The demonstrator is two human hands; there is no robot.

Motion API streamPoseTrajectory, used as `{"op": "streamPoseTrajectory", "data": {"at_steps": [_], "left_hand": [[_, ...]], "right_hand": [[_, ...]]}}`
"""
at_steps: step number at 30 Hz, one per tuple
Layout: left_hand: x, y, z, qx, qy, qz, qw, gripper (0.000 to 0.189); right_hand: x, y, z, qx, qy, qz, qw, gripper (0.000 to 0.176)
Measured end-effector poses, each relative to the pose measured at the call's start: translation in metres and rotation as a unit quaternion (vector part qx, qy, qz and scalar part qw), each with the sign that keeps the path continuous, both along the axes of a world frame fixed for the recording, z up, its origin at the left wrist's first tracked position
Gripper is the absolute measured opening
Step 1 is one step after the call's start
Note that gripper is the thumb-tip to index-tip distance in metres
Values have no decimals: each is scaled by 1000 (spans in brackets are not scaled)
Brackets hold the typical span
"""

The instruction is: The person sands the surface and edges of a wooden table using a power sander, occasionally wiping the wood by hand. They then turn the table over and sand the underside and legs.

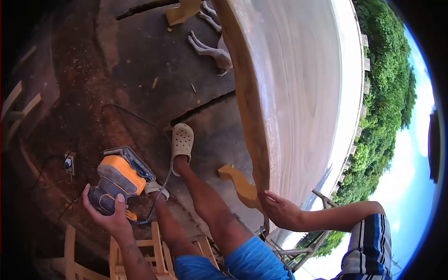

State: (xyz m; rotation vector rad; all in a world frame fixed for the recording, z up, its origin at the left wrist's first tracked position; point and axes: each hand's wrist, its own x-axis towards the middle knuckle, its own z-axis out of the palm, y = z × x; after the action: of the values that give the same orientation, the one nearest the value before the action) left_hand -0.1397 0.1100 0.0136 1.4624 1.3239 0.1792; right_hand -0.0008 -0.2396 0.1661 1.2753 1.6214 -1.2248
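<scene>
My left hand [112, 221] grips a power sander [119, 179] with an orange and dark grey body. Its sanding pad is turned up and away from the floor, and a cord trails from its lower end. On the right, my right hand [282, 212] rests at the edge of a large wooden slab [298, 93], fingers stretched out against the wood. The slab has a pale, grained top and a brown, uneven edge. Below that edge, close to my right hand, shows a curved yellowish wooden piece [240, 186].
A dog [217, 53] lies partly hidden under the slab. Another curved wooden piece [182, 13] shows near the top. The cord [140, 121] loops over the floor by my shoe [182, 140]. Wooden stools [158, 252] stand near my legs; a socket box [69, 164] lies left.
</scene>
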Motion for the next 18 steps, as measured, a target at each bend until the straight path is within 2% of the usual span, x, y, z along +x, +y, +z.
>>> {"op": "streamPoseTrajectory", "data": {"at_steps": [3, 5, 6, 7, 8, 10, 13, 14, 15, 16, 18], "left_hand": [[-16, 6, -2, 40, 7, -13, 999, 71], [-18, 7, 5, 42, 29, -25, 998, 73], [-28, 10, 0, 71, 34, -51, 996, 73], [-42, 15, -10, 99, 38, -78, 991, 73], [-50, 17, -14, 125, 41, -106, 986, 72], [-48, 12, -12, 87, 41, -79, 992, 72], [-38, 8, 0, 18, 62, -46, 997, 72], [-36, 6, 3, -10, 73, -33, 997, 72], [-36, 5, 4, -23, 58, -37, 997, 73], [-36, 5, 3, -9, 41, -47, 998, 73], [-37, 3, 4, 23, 5, -67, 998, 74]], "right_hand": [[14, -16, -18, 77, 14, 27, 997, 46], [70, 24, -29, 153, -77, 42, 984, 42], [107, 48, -38, 195, -102, -15, 975, 40], [140, 70, -50, 282, -175, -4, 943, 38], [172, 94, -59, 349, -220, -77, 908, 35], [213, 134, -66, 449, -287, -144, 834, 53], [174, 104, -73, 406, -246, -196, 858, 56], [148, 85, -74, 373, -209, -244, 870, 60], [121, 70, -63, 298, -206, -229, 903, 59], [95, 50, -60, 253, -220, -165, 928, 53], [46, 11, -47, 190, -174, -149, 955, 53]]}}
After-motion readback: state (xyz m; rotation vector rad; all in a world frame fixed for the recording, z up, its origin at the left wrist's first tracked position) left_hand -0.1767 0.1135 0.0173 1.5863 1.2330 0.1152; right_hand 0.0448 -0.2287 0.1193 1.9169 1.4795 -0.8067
